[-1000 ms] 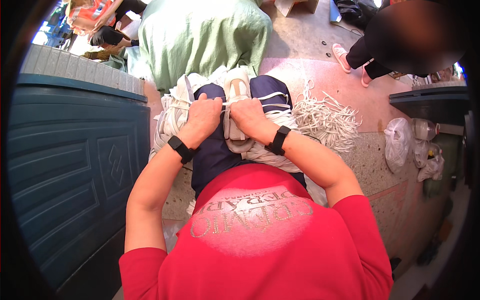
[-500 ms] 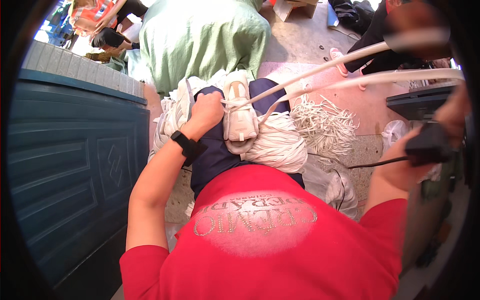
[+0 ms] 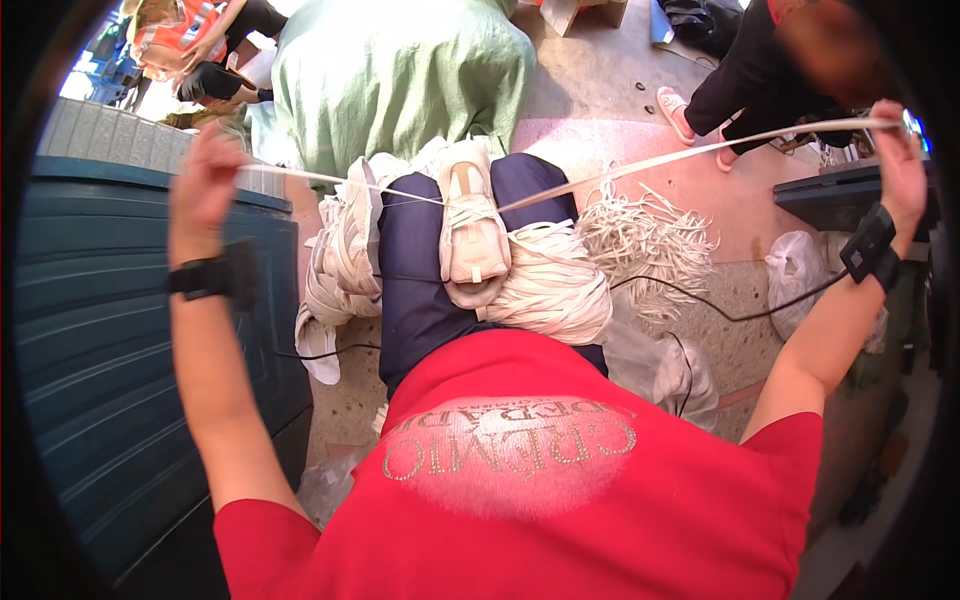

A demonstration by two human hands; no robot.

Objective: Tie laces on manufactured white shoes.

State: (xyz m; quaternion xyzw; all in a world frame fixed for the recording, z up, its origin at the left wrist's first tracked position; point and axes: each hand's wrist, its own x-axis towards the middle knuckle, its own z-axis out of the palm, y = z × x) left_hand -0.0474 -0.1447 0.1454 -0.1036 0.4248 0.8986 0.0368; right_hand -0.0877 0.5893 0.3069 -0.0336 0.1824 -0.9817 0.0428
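Both hands are out wide: left hand (image 3: 205, 180) and right hand (image 3: 898, 160) each closed on an end of the white strap (image 3: 690, 155), stretched taut over the shoe (image 3: 472, 235) on the lap. It looks like the tightening pull. Next likely calls for crossing the ends without slack.

Item: shoe (image 3: 472, 232), resting on my lap between two bundles of laces: one bundle (image 3: 340, 250) to its left, one bundle (image 3: 556, 285) to its right. Loose laces (image 3: 645, 235) lie on the floor farther right. Panelled door (image 3: 100, 340) stands at my left. Cloth-covered heap (image 3: 400, 75) sits beyond the shoe. My hands are spread wide, left hand (image 3: 205, 180) and right hand (image 3: 897, 160), with a lace (image 3: 690, 153) stretched between them across the shoe.
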